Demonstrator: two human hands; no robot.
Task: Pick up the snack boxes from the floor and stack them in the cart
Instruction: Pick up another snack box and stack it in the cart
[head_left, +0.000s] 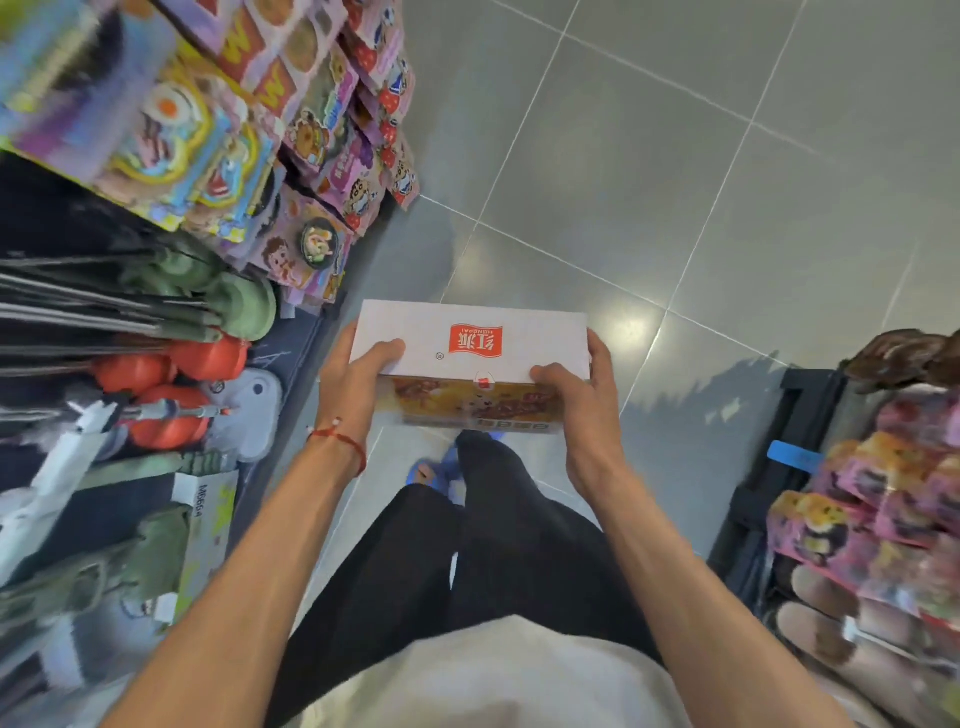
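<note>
A white snack box (470, 343) with a red logo on its top and a printed orange side is held level in front of me, above the grey tiled floor. My left hand (353, 382) grips its left end, thumb on the top. My right hand (584, 400) grips its right end the same way. A black cart (789, 415) stands at the right edge, holding several pink and orange snack packs (883, 499). No other box shows on the floor.
A shelf rack on the left carries purple cartoon snack bags (332, 171), red and green toys on hooks (176, 374) and boxed toys below. Grey floor tiles (675, 156) stretch ahead. My legs in black trousers and blue slippers (436, 470) are below the box.
</note>
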